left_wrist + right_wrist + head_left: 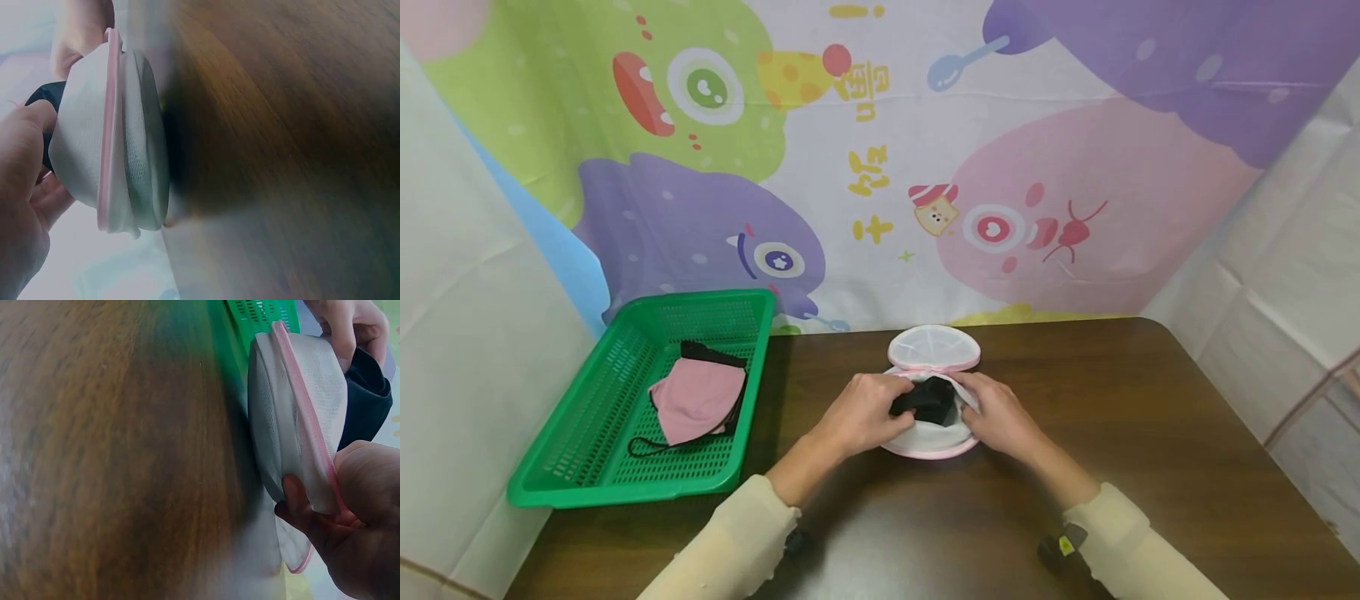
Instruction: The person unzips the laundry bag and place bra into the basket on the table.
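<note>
A round white mesh laundry bag [925, 439] with pink zipper edging stands on the table, its mesh lid [934, 345] folded back on the far side. Dark folds of a black cloth item [934, 402] show in its mouth; its exact kind is hidden. My left hand [867, 412] pinches this cloth at the left of the opening. In the right wrist view the black cloth [367, 403] sticks out above the rim. On the opposite side my right hand [1004, 418] grips the bag's rim, thumb and fingers on either side of the mesh wall [322, 375].
At the left stands a green perforated plastic basket [758, 367]. Inside it lie a pink cloth piece [700, 392] with a black cord loop and a black cloth strip [711, 354]. A cartoon-printed curtain [880, 275] hangs behind the brown wooden table [1112, 400].
</note>
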Demonstrator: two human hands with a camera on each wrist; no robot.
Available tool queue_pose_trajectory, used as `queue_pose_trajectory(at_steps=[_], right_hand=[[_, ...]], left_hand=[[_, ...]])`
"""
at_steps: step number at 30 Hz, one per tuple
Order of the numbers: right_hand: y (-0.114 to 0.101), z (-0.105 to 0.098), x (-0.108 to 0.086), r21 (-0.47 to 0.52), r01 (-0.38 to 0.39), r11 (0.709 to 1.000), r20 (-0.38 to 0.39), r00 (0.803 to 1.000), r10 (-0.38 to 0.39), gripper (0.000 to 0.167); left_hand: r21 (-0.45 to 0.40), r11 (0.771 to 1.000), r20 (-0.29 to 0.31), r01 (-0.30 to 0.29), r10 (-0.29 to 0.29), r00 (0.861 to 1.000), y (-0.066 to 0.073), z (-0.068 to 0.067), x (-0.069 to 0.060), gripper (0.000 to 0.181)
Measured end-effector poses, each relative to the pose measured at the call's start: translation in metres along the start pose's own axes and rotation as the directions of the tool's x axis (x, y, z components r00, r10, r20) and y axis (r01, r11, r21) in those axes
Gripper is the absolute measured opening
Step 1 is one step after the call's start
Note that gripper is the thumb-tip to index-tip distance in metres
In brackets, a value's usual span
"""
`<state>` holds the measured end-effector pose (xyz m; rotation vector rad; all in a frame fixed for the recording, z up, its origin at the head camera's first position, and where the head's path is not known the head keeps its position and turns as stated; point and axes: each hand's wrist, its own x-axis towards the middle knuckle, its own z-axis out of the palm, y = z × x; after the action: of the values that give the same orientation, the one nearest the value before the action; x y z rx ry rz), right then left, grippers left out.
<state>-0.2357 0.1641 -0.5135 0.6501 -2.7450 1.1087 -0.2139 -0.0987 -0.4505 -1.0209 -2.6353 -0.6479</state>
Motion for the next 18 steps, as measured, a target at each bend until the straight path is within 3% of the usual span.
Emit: queue_pose_trajectory(at_steps=[4,6,9,16,18], right_hand=[[-0.003,-0.001,-0.001,-0.003,-0.009,1.0,-0.001,1.0,0.009,0.057],[-0.018,-0.008,-0.002,0.009,-0.044,0.999,0.026,0.999,0.044,0.057],[-0.021,-0.01,-0.002,0.005,-0.061,0.998,0.04,0.997,0.06,0.057],[0.0,-0.001,0.0,-0.013,-0.041,0.999,0.001,0.999,0.041,0.059],[-0.006,-0.004,-0.002,-0.004,-0.054,0.999,0.013,0.998,0.054,0.06]], left_hand=[[-0.015,1.0,-0.02,-0.013,0.012,1.0,-0.002,-0.001,-0.001,0.012],[-0.017,1.0,-0.029,-0.024,0.023,0.999,-0.003,-0.002,-0.002,0.012],[-0.012,0.999,-0.051,-0.044,0.044,0.998,-0.003,-0.003,-0.002,0.012],[-0.031,0.996,-0.136,-0.082,0.077,0.988,-0.002,-0.005,-0.003,0.013],[-0.044,0.995,-0.153,-0.088,0.08,0.985,-0.002,-0.005,-0.003,0.013]])
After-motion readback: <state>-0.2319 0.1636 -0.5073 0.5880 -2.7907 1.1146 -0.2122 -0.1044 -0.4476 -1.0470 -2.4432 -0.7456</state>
